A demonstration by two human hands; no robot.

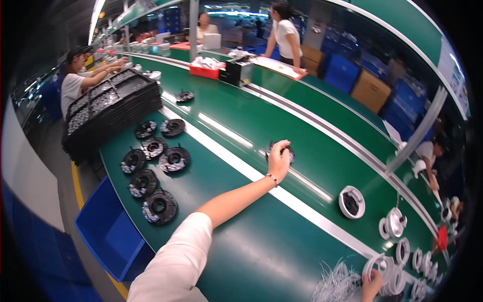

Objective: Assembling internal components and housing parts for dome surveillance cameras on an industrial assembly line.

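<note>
My left arm stretches out over the green belt, a beaded bracelet at the wrist. My left hand [279, 160] is closed round a black disc-shaped part [290, 152], mostly hidden behind the fingers. At the lower right, my right hand [371, 283] grips the rim of a white plastic ring [373, 263], which stands among several similar rings. Beside that hand lies a tangle of thin white strips [336, 283]. On the table to the left are several black ring-shaped parts [160, 207] with silvery and bluish pieces on them.
A stack of black trays [113, 100] stands at the left, near a co-worker [75, 83]. Below the table edge is a blue bin [108, 226]. Further along the belt sit a white ring housing [351, 202] and a white fixture [394, 224]. Another person [287, 38] leans across the line.
</note>
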